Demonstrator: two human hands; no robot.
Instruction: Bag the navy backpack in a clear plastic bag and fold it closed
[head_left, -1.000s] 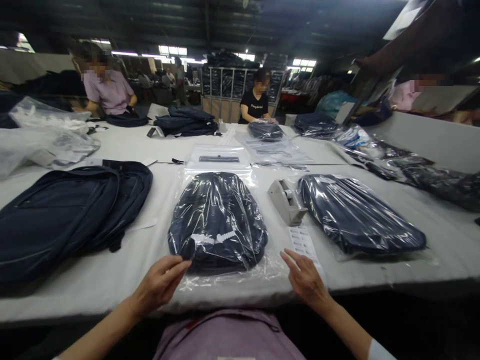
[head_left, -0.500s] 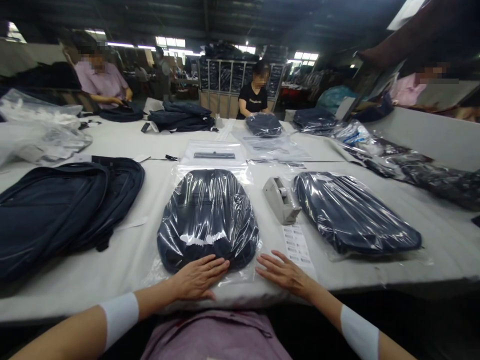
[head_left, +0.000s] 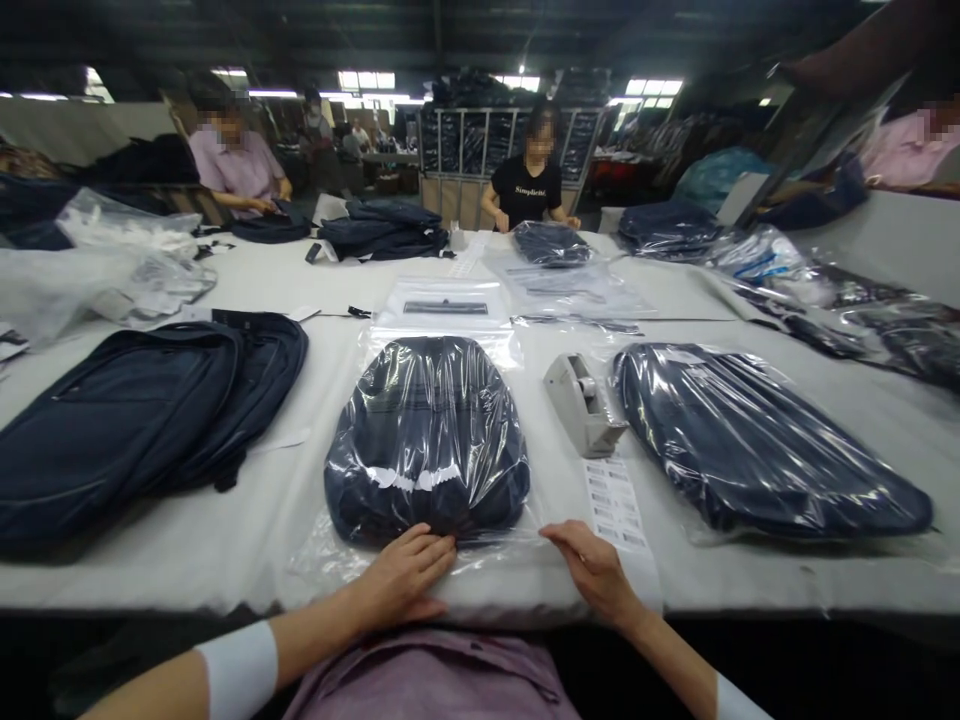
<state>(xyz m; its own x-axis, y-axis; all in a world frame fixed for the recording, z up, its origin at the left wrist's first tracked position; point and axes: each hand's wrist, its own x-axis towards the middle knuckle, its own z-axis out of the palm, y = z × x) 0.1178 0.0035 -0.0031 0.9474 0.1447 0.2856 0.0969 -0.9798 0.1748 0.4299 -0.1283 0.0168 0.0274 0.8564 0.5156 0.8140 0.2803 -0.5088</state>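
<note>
Two flat, released palms on polybag flap (head_left: 495, 555) at near end of bagged navy backpack (head_left: 427, 435): left hand (head_left: 405, 578) touching backpack, right hand (head_left: 594, 572) just beside. Nothing grasped.

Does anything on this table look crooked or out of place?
Nothing looks spilled or torn. Only the right backpack, bagged, lies slanted across the table, while the middle backpack, touched by the left hand, sits square to the edge.

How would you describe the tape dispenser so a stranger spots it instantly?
Start at the white table. Between the centre bagged backpack and the right bagged backpack sits the tape dispenser, beside a label sheet. It alone is small, grey and hard.
</note>
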